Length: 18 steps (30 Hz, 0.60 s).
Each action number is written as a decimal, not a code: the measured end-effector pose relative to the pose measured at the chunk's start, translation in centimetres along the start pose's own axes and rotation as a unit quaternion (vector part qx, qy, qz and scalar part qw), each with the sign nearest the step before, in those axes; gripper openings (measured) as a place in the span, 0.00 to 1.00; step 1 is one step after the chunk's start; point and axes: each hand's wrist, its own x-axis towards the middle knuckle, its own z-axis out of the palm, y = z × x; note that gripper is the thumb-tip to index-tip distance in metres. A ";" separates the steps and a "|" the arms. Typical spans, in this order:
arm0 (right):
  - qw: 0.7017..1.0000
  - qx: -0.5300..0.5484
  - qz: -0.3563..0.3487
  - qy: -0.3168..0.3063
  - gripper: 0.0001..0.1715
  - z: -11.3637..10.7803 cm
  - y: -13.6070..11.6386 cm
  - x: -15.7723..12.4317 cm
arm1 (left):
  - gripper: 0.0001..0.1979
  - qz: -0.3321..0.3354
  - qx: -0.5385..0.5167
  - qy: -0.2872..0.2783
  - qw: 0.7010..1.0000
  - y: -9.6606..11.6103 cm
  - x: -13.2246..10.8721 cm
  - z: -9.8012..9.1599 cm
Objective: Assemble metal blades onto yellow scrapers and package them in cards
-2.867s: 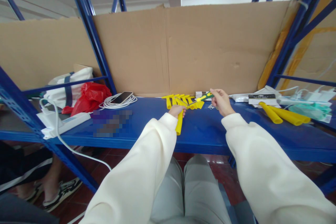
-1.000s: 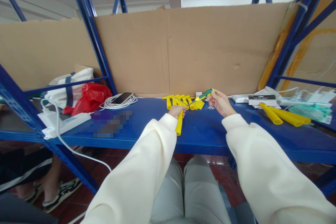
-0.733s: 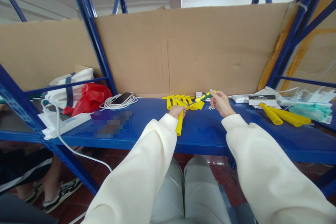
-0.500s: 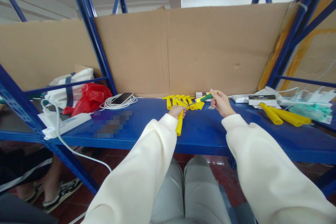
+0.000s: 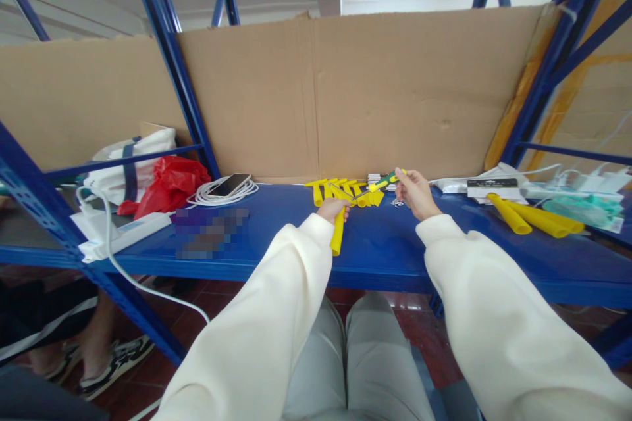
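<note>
Screwdriver, pinched in the grip of the right hand, points left at the yellow tube that the left hand seemingly clasps.

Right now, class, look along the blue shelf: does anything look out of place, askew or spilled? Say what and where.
The white power strip lies askew at the shelf's left edge, its cable trailing to the floor. Small metal pieces lie loose beside the right hand holding the screwdriver.

A yellow plastic piece stretches across the blue shelf, a green-and-yellow screwdriver slanting toward its far end.
</note>
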 end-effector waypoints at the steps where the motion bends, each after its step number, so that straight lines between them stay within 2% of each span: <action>1: 1.000 -0.002 -0.001 0.006 0.34 0.0 0.0 0.0 | 0.07 0.000 0.000 0.000 1.000 0.0 0.0 0.0; 6: 1.000 -0.017 -0.002 0.000 0.34 0.1 0.0 -0.1 | 0.10 0.003 -0.002 0.003 1.000 0.1 -0.1 -0.1; 18: 0.998 0.017 0.008 -0.059 0.31 0.1 -0.5 -0.3 | 0.04 0.007 0.005 0.005 1.000 -0.1 0.3 -0.1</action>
